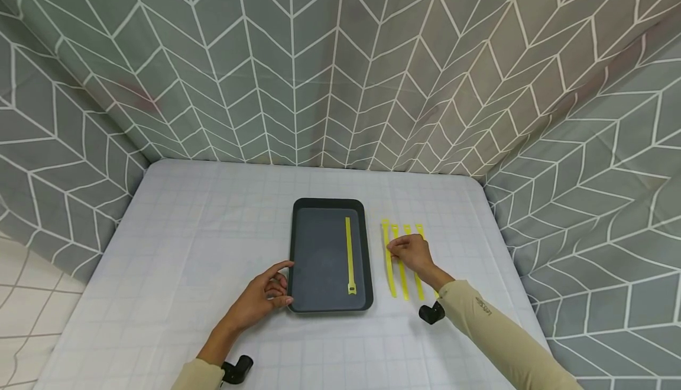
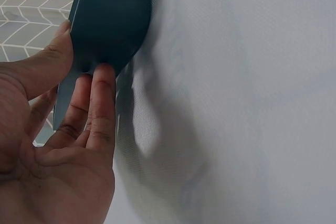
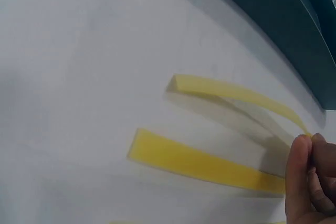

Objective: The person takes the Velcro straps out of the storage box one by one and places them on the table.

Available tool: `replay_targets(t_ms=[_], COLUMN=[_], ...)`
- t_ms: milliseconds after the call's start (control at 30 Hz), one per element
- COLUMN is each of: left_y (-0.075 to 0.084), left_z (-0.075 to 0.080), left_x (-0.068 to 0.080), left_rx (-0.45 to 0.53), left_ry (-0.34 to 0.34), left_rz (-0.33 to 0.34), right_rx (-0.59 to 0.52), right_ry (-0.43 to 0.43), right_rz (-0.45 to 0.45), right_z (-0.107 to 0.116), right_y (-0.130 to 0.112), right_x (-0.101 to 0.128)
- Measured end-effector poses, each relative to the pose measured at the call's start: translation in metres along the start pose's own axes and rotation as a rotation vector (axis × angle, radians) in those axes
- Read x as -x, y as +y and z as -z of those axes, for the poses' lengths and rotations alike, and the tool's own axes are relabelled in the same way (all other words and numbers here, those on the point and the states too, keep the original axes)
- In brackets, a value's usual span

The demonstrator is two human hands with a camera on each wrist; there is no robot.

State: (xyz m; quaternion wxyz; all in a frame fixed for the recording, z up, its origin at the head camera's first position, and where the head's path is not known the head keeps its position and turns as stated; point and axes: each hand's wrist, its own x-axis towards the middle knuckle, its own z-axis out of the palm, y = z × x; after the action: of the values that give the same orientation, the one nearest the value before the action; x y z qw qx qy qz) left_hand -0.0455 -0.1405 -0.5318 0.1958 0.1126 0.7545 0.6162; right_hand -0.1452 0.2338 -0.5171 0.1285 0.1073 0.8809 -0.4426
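Observation:
A dark tray [image 1: 302, 248] lies flat mid-table with one yellow strap [image 1: 349, 254] in its right half. My left hand [image 1: 282, 283] rests against the tray's near-left rim [image 2: 110, 19]: straight fingers [image 2: 102, 93] touch its outer wall and the thumb lies on the edge. Several yellow straps [image 1: 405, 278] lie side by side just right of the tray. My right hand [image 1: 392, 252] is on them and pinches the leftmost strap [image 3: 231, 93] between fingertips [image 3: 300, 156], so that its end lifts off the cloth. A second strap [image 3: 199, 161] lies flat beside it.
The table wears a pale checked cloth [image 1: 186, 260]. A grey chevron-patterned curtain [image 1: 340, 71] closes in the back and both sides. The tray's wall [image 3: 283, 19] runs close to the lifted strap.

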Motion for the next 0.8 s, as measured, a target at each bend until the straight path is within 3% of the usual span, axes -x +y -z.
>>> replay_targets(t_ms=[333,633,800], left_y=[-0.0009,-0.0038,-0.0041], left_z=[0.0003,0.0002,0.0003], left_x=[0.0002,-0.0010,-0.0012], left_rx=[-0.010,0.007,0.014], left_ry=[-0.002,-0.013,-0.016], left_rz=[-0.008,-0.015,-0.011], right_rx=[0.083,0.244,0.297], right_ry=[0.013,0.045,0.056], right_rz=[0.045,0.104,0.093], right_z=[-0.0025,-0.0059,-0.0066], right_y=[-0.0053,-0.0046,-0.0033], right_x=[0.0015,0.0002,-0.0016])
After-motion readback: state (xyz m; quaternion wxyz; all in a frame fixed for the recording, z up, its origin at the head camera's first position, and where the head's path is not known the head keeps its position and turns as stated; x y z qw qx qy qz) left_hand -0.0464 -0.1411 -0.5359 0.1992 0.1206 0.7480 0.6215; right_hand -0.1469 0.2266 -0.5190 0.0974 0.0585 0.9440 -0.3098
